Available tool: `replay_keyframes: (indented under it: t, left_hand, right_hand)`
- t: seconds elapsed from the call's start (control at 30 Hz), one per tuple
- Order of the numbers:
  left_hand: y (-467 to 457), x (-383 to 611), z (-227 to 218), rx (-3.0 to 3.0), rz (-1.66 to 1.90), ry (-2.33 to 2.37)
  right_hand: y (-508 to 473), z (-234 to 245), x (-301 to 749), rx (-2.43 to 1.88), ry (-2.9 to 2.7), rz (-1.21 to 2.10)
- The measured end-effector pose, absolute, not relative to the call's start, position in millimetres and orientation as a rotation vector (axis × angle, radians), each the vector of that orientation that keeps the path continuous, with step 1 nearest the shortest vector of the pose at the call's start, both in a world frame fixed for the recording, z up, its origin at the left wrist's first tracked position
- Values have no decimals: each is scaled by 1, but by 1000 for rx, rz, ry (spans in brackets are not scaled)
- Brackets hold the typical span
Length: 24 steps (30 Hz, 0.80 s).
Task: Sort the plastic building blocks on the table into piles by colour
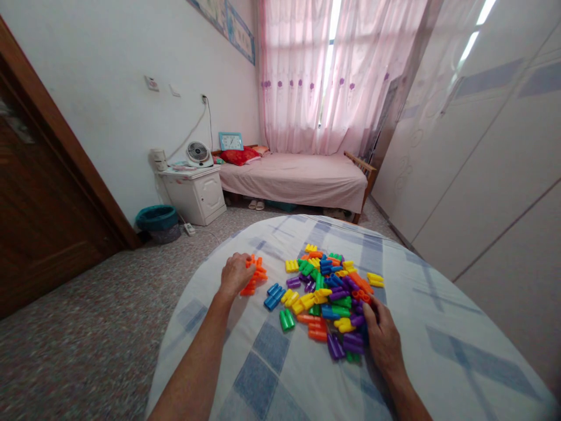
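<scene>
fingers of our left hand (237, 275) bend over the orange cluster (259, 273), which lies on the cloth (219, 374) just left of the pile (323, 293). with the palm turned away, we cannot tell whether they pinch a piece or merely rest there. if we pull off carelessly, the cluster could scatter, since its pieces look loosely bunched.

our right hand (384, 334) is at the pile's right side, thumb and fingers bent beside the red piece (361, 296) and some purple ones. whether it grips any of them, we cannot tell. a tug there could drag neighbours along, because the pieces overlap and lean on one another.

between our left hand and the pile, the blue piece (274, 296) and the green piece (287, 320) lie close to our left forearm; a careless sideways swing could knock either one out of place. beyond our right hand, the yellow piece (375, 279) sits at the pile's outer edge, where stray knuckles could nudge it off.

if a wrist snags the cloth, everything on it could shift. past the rounded edge is the floor (118, 304); a piece flicked left could drop there, and its speckles might make it hard to spot.
</scene>
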<state>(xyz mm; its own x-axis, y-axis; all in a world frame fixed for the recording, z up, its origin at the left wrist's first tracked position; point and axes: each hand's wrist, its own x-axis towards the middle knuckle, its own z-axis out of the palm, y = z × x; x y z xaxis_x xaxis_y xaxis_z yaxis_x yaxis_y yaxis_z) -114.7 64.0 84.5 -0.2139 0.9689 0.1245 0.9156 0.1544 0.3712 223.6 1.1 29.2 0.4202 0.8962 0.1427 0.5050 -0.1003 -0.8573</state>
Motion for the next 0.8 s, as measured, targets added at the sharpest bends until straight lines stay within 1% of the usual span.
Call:
replay_keyframes:
  t: [0.2, 0.37, 0.53, 0.63, 0.7, 0.8]
  left_hand:
    - [53, -120, 98, 1987, 87, 2257]
    - [50, -116, 98, 1967, -63, 2202]
    - [59, -109, 77, 1916, -8, 2280]
    - [63, -108, 69, 1907, 157, 2358]
    - [64, -107, 67, 1903, 282, 2386]
    - [62, -107, 73, 1905, 338, 2430]
  right_hand:
    - [0, 29, 224, -1757, -1217, 525]
    - [1, 27, 225, -1732, -1225, 510]
    - [3, 22, 226, -1730, -1222, 510]
    - [2, 21, 227, -1698, -1228, 497]
    - [1, 22, 227, -1696, -1226, 496]
    - [0, 25, 226, -1716, -1219, 506]
